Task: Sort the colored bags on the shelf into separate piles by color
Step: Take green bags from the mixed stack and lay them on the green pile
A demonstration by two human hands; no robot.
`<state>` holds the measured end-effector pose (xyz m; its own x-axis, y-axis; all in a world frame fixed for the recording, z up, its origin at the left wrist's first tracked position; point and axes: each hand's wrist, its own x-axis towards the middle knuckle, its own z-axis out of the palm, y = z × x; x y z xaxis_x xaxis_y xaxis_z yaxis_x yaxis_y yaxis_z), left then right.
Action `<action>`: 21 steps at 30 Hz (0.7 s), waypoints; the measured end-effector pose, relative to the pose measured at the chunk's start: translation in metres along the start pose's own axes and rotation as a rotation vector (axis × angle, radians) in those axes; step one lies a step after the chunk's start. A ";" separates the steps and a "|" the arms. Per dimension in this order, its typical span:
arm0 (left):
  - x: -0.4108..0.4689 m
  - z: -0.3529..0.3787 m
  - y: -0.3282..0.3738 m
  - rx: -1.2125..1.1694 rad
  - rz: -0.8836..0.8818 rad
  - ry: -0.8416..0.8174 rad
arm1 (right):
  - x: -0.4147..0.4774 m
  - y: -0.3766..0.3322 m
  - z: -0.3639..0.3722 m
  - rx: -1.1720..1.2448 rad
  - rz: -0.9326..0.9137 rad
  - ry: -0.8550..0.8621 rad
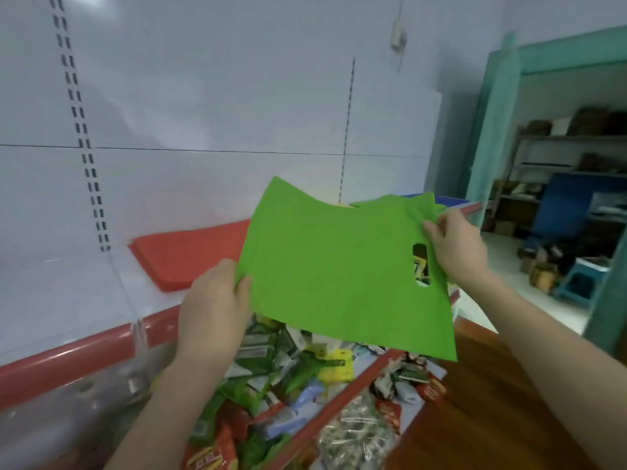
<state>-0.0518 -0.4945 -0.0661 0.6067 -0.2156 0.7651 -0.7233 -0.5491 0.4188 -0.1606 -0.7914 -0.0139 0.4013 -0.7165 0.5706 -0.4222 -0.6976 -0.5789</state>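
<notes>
Left hand (212, 310): I am gripping the near left edge of a green bag (339, 273), fingers curled round it, one fingertip lying on the upper face. Right hand (458, 245): I am pinching the same bag at its far right edge, just above the oblong handle cut-out (420, 264), fingers bent over the fabric. The green bag is hanging flat and slightly tilted between both hands, held in the air above the front of the shelf (68, 283) and touching no pile. Behind it, on the white shelf: one red pile (183, 256) of bags lying flat to the left; a green pile (393, 201) showing just past the held bag's far edge; a sliver of yellow (346, 205) peeking out beside that; a blue pile (451, 199) lying at the far right end. A red rail (84, 354) is running along the shelf's front lip. Below the rail, mixed snack packets (288, 361) in green, yellow, white and red are lying heaped on a lower tier, with more packets (407, 378) on the tier under that. To the right, a brown wooden floor (492, 401), a teal door frame (498, 113) and a blue stool (580, 279) beyond it.
</notes>
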 end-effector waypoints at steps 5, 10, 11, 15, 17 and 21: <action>0.016 0.078 0.045 -0.110 0.052 -0.106 | 0.028 0.071 -0.007 -0.061 0.085 0.030; 0.038 0.160 0.081 -0.182 0.070 -0.155 | 0.068 0.134 -0.006 -0.142 0.145 0.094; 0.044 0.178 0.087 -0.190 0.071 -0.166 | 0.078 0.146 -0.005 -0.152 0.153 0.105; 0.071 0.248 0.114 -0.245 0.066 -0.217 | 0.126 0.188 -0.001 -0.198 0.174 0.128; 0.086 0.280 0.130 -0.294 0.082 -0.238 | 0.153 0.206 -0.002 -0.235 0.181 0.134; 0.116 0.341 0.164 -0.400 0.134 -0.258 | 0.199 0.240 -0.009 -0.274 0.218 0.185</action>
<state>0.0126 -0.8848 -0.0756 0.5250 -0.4836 0.7003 -0.8398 -0.1607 0.5185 -0.1896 -1.1013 -0.0338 0.1355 -0.8162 0.5617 -0.6927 -0.4834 -0.5353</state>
